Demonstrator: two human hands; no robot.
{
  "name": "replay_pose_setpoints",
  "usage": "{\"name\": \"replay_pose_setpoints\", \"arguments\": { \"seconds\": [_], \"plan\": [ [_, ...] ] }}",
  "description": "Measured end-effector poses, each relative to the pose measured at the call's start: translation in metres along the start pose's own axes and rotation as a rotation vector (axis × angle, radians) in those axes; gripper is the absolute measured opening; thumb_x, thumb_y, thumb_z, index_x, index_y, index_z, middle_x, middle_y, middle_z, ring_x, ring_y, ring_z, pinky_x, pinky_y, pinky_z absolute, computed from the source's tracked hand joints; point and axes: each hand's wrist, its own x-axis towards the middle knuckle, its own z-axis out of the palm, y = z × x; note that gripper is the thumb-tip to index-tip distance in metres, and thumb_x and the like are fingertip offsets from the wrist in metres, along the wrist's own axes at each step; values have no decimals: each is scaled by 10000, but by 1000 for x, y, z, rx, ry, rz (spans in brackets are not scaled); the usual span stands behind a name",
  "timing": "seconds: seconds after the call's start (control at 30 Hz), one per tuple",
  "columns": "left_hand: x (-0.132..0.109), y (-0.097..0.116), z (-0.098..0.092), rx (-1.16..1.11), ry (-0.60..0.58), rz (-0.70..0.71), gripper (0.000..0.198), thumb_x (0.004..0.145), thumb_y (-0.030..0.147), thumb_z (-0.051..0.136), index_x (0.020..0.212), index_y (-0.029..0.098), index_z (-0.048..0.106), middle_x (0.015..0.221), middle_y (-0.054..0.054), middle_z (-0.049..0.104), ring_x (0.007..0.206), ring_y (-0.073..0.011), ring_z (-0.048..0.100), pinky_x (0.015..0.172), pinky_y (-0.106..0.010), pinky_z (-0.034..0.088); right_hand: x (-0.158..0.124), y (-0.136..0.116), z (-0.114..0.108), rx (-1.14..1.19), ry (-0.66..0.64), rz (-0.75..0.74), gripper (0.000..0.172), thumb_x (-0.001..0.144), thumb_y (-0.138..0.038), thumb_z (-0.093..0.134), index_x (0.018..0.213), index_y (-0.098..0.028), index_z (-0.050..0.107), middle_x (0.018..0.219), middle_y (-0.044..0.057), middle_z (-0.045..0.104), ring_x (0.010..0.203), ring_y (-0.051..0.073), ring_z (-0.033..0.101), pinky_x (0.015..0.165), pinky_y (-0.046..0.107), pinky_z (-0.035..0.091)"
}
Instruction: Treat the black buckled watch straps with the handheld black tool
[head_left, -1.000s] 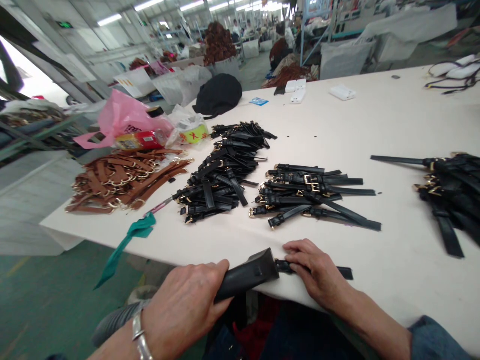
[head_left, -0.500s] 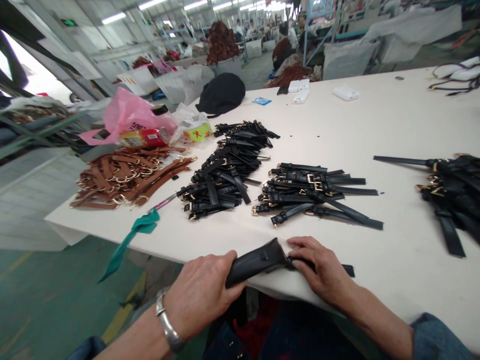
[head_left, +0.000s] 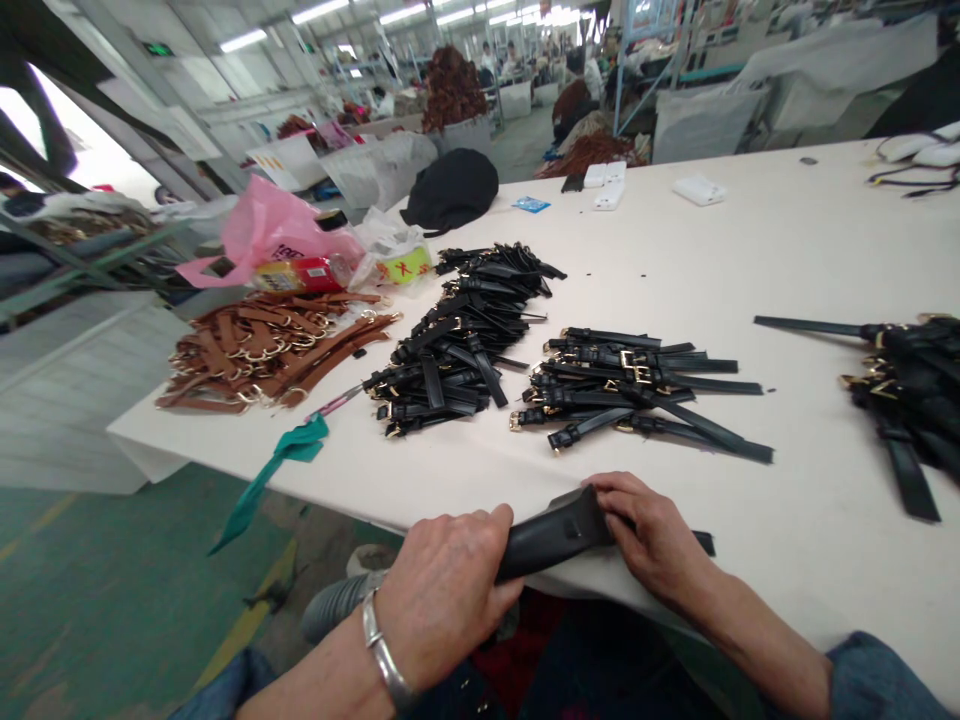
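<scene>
My left hand (head_left: 450, 565), a silver bangle at its wrist, is wrapped round a black handheld tool (head_left: 551, 537) with a small raised button. The wide end of that tool points right and meets the fingertips of my right hand (head_left: 652, 530). Those right fingers are closed on a black strap, whose cut end (head_left: 705, 543) shows beyond the hand; the rest is hidden under the palm and the tool. Just past my hands lies a loose group of black buckle straps (head_left: 652, 385) with gold buckles. A larger heap of black straps (head_left: 465, 340) is left of it.
More black straps (head_left: 907, 400) lie at the right. Brown straps (head_left: 255, 345) with metal rings are at the left, near pink-handled scissors (head_left: 341, 402) wrapped in green cloth (head_left: 277, 465). Farther back are a pink bag (head_left: 277, 225), a black cap (head_left: 450, 190) and white devices (head_left: 604, 180).
My left hand has moved right with the black tool, bringing its wide end against my right fingertips. The right hand stays nearly in place; the view has shifted slightly.
</scene>
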Motion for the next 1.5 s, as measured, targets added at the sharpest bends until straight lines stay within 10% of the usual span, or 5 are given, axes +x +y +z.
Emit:
{"name": "replay_pose_setpoints", "arguments": {
  "seconds": [0.4, 0.63, 1.5],
  "plan": [
    [-8, -24, 7, -78, -28, -103, 286, 791, 453, 382, 872, 227, 538, 761, -38, 652, 702, -183, 612, 599, -258, 398, -3, -4, -21, -13, 124, 61, 233, 801, -165, 452, 972, -201, 606, 1112, 77, 554, 1023, 199, 523, 897, 369, 422],
    [-5, -24, 7, -133, -46, -131, 284, 785, 449, 394, 862, 223, 546, 782, -38, 649, 734, -176, 611, 619, -248, 396, -24, -3, -42, -340, -83, 51, 239, 729, -213, 576, 963, -238, 616, 918, 64, 595, 857, 224, 525, 756, 380, 425],
    [-5, -25, 13, -215, -2, -134, 261, 766, 429, 419, 868, 235, 559, 783, -32, 657, 753, -187, 608, 638, -262, 395, -20, -11, -6, -362, -139, 123, 164, 799, -317, 520, 917, -236, 600, 720, 7, 555, 628, 129, 543, 574, 225, 376]
  ]
}}
